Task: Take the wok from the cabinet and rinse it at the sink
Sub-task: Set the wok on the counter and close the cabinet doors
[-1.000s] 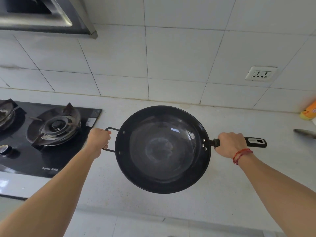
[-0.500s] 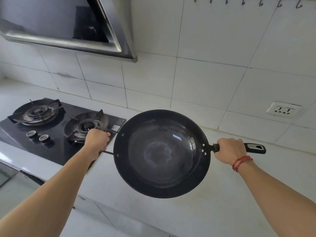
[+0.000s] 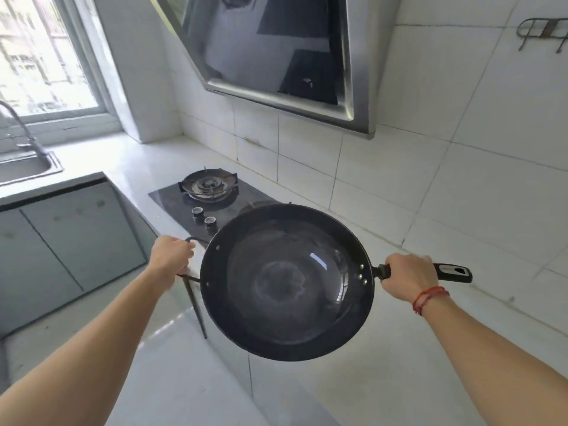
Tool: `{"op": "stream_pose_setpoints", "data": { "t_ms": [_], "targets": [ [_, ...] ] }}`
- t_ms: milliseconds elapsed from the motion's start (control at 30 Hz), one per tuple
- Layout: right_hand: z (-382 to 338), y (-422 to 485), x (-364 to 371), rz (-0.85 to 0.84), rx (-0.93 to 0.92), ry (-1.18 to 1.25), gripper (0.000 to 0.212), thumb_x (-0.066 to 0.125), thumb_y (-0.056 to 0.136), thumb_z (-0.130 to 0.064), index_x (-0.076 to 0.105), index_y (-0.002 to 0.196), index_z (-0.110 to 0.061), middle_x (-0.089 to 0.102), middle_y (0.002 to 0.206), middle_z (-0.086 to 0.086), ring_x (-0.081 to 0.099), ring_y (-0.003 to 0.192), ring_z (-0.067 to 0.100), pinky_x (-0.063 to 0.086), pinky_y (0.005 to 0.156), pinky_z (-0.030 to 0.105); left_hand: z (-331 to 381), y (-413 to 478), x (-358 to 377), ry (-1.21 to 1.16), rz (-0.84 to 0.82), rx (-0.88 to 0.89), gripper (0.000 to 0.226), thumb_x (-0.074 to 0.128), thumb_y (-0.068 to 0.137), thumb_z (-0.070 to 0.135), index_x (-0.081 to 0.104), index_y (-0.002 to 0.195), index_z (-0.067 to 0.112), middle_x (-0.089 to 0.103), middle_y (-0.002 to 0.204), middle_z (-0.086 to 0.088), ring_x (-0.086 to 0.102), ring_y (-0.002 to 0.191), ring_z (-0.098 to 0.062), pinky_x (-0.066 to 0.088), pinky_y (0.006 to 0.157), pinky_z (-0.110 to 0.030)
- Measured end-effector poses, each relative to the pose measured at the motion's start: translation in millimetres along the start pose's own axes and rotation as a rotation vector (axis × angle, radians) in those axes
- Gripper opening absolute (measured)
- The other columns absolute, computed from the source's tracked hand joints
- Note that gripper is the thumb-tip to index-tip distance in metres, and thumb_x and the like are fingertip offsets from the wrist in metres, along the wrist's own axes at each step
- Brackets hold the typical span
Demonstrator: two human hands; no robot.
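Head view: the round black steel wok (image 3: 285,281) hangs in mid-air at the centre of the frame, bowl up and empty, well apart from the stainless steel sink (image 3: 50,169) at the far left edge. The left hand (image 3: 172,259) is curled round the thin wire loop handle (image 3: 193,240) on the wok's left rim. The right hand (image 3: 405,278), a red string bracelet (image 3: 430,298) at its wrist, is wrapped round the long black stick handle (image 3: 451,272).

From where I stand, the trouble lies in the carry towards the left. The wok's far rim overlaps the black glass gas hob (image 3: 172,199) in the frame, and a low swing could clip a burner grate or the knobs. The wire loop is a thin hold, so a slip there would tip the wok. At the sink, the curved chrome tap (image 3: 21,124) stands over the basin, and the wide rim could knock it
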State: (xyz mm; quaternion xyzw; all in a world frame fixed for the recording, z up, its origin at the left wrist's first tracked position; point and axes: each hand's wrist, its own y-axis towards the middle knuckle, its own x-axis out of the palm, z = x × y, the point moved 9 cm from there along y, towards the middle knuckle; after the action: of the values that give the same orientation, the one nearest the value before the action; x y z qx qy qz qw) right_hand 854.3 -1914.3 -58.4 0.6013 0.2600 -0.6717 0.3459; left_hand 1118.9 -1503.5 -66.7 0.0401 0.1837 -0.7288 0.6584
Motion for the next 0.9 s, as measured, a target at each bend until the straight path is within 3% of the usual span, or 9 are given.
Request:
{"op": "stream_pose_setpoints", "data": {
  "t_ms": [100,233,333,433,500,667,767,900],
  "targets": [
    [-59,10,-20,0.065,-0.095,0.004,0.011,0.052,0.086,-0.033,0.061,0.087,-0.028,0.068,0.084,-0.005,0.062,0.086,0.022,0.036,0.082,0.033,-12,7,-61,-0.02,0.08,-0.011,0.018,0.057,0.091,-0.005,0.053,0.073,-0.001,0.041,0.062,-0.008,0.031,0.05,-0.02,0.026,0.048,-0.027],
    [-140,11,-49,0.131,-0.206,0.029,0.005,0.055,0.084,-0.03,0.06,0.086,-0.03,0.065,0.081,-0.005,0.059,0.086,0.023,0.035,0.08,0.034,-28,11,-147,-0.03,0.207,-0.037,0.012,0.055,0.093,-0.005,0.06,0.082,-0.008,0.05,0.069,-0.012,0.038,0.045,-0.021,0.031,0.042,-0.024],
    [-196,7,-66,0.158,-0.275,0.028,0.004,0.057,0.082,-0.03,0.053,0.082,-0.03,0.064,0.084,-0.004,0.058,0.089,0.023,0.036,0.084,0.035,-37,8,-200,-0.082,0.255,-0.048,0.019,0.045,0.092,-0.014,0.056,0.084,-0.001,0.047,0.066,-0.009,0.033,0.043,-0.019,0.021,0.033,-0.015],
    [-250,3,-79,0.18,-0.332,0.015,0.007,0.058,0.082,-0.032,0.052,0.082,-0.028,0.057,0.08,-0.003,0.047,0.083,0.022,0.037,0.086,0.036,-49,2,-254,-0.121,0.34,-0.05,0.017,0.045,0.09,-0.014,0.06,0.086,-0.006,0.05,0.066,-0.01,0.034,0.037,-0.014,0.022,0.035,-0.016],
    [-281,-1,-83,0.19,-0.376,0.024,0.006,0.058,0.082,-0.033,0.055,0.084,-0.028,0.063,0.085,-0.002,0.053,0.089,0.023,0.038,0.087,0.036,-64,-2,-287,-0.124,0.415,-0.065,0.017,0.047,0.09,-0.01,0.064,0.09,-0.01,0.054,0.072,-0.012,0.035,0.048,-0.019,0.026,0.043,-0.022],
    [-352,-7,-85,0.186,-0.494,0.022,0.015,0.058,0.081,-0.035,0.06,0.092,-0.025,0.068,0.097,0.001,0.058,0.102,0.026,0.038,0.091,0.039,-96,-21,-343,-0.151,0.522,-0.115,0.029,0.046,0.09,-0.011,0.056,0.067,0.002,0.058,0.076,-0.011,0.041,0.048,-0.017,0.028,0.036,-0.018],
    [-387,-12,-82,0.186,-0.557,0.013,0.018,0.058,0.081,-0.036,0.063,0.094,-0.024,0.069,0.098,0.002,0.059,0.102,0.026,0.039,0.091,0.038,-118,-33,-367,-0.182,0.578,-0.151,0.033,0.045,0.09,-0.013,0.05,0.063,0.005,0.056,0.072,-0.01,0.045,0.039,-0.009,0.023,0.032,-0.011],
    [-428,-12,-77,0.163,-0.623,0.03,0.015,0.054,0.084,-0.035,0.062,0.092,-0.025,0.069,0.097,0.002,0.059,0.101,0.027,0.038,0.091,0.038,-143,-42,-393,-0.16,0.655,-0.187,0.034,0.046,0.09,-0.012,0.046,0.061,0.005,0.052,0.073,-0.013,0.039,0.03,-0.007,0.024,0.032,-0.015]
  ]
}}
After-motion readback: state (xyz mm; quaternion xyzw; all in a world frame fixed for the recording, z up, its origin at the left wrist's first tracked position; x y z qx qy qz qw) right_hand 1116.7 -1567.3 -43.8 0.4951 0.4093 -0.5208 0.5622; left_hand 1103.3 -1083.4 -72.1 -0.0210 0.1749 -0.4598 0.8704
